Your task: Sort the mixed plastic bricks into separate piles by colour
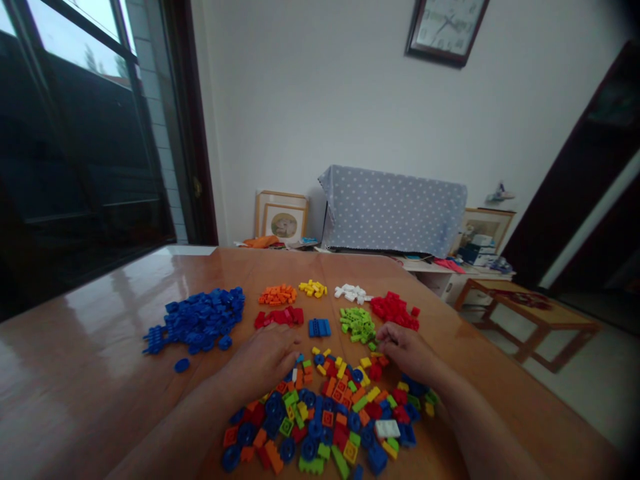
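My left hand point(267, 357) hovers over the upper left edge of a mixed pile of toy building bricks point(327, 419), just in front of a row of red bricks point(279, 317). Its fingers reach to the right, with thumb and forefinger apart and no brick visible between them. Beside the lime green bricks point(357, 323), my right hand point(405, 348) has its fingers curled in with the tips close together. Whatever they may hold is too small to make out. Between both hands lies a small block of blue bricks point(319, 327).
Sorted heaps of blue point(205, 320), orange point(278, 295), yellow point(313, 288), white point(352, 293) and red bricks point(395, 310) lie across the wooden table point(100, 373). One blue round piece point(182, 365) sits apart at left. A low wooden stool point(545, 313) stands right of the table.
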Demonstrator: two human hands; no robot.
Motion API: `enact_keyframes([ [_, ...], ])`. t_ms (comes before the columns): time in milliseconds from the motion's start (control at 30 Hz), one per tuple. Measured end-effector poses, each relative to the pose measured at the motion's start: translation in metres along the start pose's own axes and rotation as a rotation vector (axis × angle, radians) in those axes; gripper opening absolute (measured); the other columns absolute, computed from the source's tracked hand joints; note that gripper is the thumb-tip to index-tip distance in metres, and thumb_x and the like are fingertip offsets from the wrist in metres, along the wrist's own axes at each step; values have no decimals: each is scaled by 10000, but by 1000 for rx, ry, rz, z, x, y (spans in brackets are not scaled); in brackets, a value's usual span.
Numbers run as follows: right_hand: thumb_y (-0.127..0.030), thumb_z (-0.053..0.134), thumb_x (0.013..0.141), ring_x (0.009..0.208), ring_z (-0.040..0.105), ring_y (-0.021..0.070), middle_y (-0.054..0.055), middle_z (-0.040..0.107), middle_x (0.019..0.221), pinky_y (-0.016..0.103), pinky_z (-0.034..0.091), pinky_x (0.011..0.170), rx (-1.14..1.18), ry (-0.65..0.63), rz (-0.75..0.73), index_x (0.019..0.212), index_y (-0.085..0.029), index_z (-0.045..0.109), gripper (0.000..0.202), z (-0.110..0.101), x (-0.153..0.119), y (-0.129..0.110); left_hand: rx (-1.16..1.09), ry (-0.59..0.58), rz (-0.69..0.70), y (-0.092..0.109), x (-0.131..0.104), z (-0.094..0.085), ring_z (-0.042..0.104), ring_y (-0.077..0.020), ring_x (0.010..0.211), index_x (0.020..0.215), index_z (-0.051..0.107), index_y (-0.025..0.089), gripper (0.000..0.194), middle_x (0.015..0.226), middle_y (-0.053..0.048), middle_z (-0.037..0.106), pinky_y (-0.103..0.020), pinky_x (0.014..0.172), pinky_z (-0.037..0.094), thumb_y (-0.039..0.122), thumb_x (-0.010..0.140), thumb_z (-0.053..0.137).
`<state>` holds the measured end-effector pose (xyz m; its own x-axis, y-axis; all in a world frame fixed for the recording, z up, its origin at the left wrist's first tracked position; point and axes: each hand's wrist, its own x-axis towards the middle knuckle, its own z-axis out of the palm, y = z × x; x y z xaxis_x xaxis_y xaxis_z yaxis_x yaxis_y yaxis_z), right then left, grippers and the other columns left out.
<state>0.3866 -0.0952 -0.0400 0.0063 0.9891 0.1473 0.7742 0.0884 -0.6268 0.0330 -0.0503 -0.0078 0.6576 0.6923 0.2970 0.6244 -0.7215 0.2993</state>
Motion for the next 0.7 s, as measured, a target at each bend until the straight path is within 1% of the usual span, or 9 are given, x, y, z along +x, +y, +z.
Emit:
enact_keyframes([
  [133, -234, 498, 810, 592, 526, 116, -40, 593, 660, 207, 353, 540, 46, -113, 30, 842, -201, 607, 119, -1, -5, -6, 2, -14, -6, 0, 0, 0, 593, -238, 1028, 1103, 652, 206, 271, 1077, -87, 659, -373, 920, 463, 324, 916, 495],
  [300, -243, 507, 810, 655, 567, 137, -23, 642, 716, 223, 388, 583, -4, -99, -5, 840, -208, 644, 144, -4, -8, -18, -3, -17, -2, 1, 1, -1, 594, -236, 1036, 1103, 659, 209, 272, 1087, -87, 670, -367, 937, 456, 327, 911, 507],
  [433, -200, 490, 796, 737, 605, 156, 0, 692, 837, 246, 423, 657, -21, -151, -53, 865, -219, 685, 207, -4, -9, -23, -3, -28, 0, 1, 1, -1, 605, -230, 1017, 1101, 656, 213, 264, 1077, -81, 667, -353, 904, 471, 318, 915, 500],
  [533, -178, 477, 790, 725, 601, 150, -4, 685, 824, 243, 422, 647, 9, -184, -64, 834, -217, 677, 209, -2, -10, -23, -4, -26, -3, 1, 1, -1, 598, -235, 1046, 1105, 651, 214, 263, 1095, -80, 665, -367, 933, 457, 319, 916, 501],
  [633, -187, 488, 794, 696, 577, 143, -16, 654, 766, 229, 397, 603, 21, -139, -53, 832, -214, 648, 166, 0, -9, -19, -6, -29, -3, 0, 1, 0, 595, -233, 1041, 1105, 648, 219, 260, 1088, -74, 665, -369, 939, 452, 321, 918, 499],
  [700, -194, 492, 800, 689, 568, 142, -19, 646, 759, 225, 382, 585, 20, -99, -42, 864, -214, 635, 158, 2, -7, -15, -6, -28, 0, -1, 1, 1, 592, -234, 1050, 1109, 647, 222, 261, 1096, -73, 663, -370, 947, 448, 320, 919, 497],
])
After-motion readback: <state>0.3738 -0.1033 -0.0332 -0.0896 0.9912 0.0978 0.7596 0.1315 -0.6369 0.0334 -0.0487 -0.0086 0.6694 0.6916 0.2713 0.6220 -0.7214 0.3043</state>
